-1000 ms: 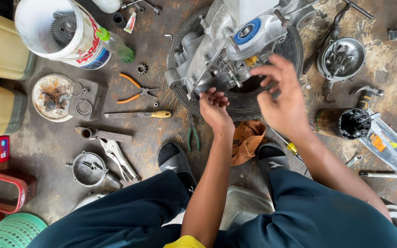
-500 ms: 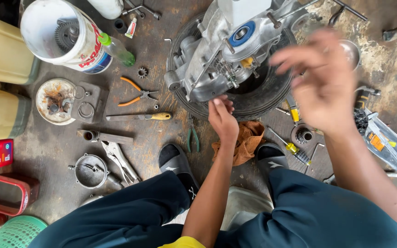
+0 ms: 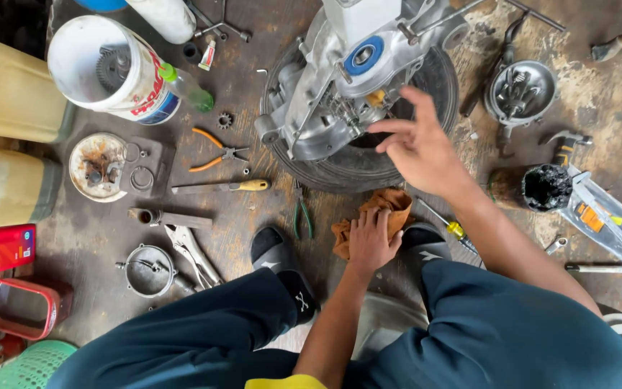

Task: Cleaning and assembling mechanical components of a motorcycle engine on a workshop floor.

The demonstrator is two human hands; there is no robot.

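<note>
A grey metal engine case (image 3: 340, 79) with a blue ring rests on a black tyre (image 3: 368, 162) on the floor. My right hand (image 3: 419, 148) hovers over the tyre's near side, fingers spread, holding nothing. My left hand (image 3: 371, 241) presses down on an orange-brown rag (image 3: 383, 205) lying on the floor between my feet; its fingers lie flat on the cloth.
Left of the tyre lie orange-handled pliers (image 3: 214, 150), a yellow-handled screwdriver (image 3: 224, 187), green-handled pliers (image 3: 302, 212) and locking pliers (image 3: 192, 252). A white bucket (image 3: 106, 68), a rusty dish (image 3: 98, 166), and yellow jugs (image 3: 8, 94) stand left. A grease pot (image 3: 545, 187) and metal bowl (image 3: 521, 90) sit right.
My left hand dropped from the engine case down onto the rag. My right hand lifted off the case, swung out right, then came back over the tyre with fingers spread.
</note>
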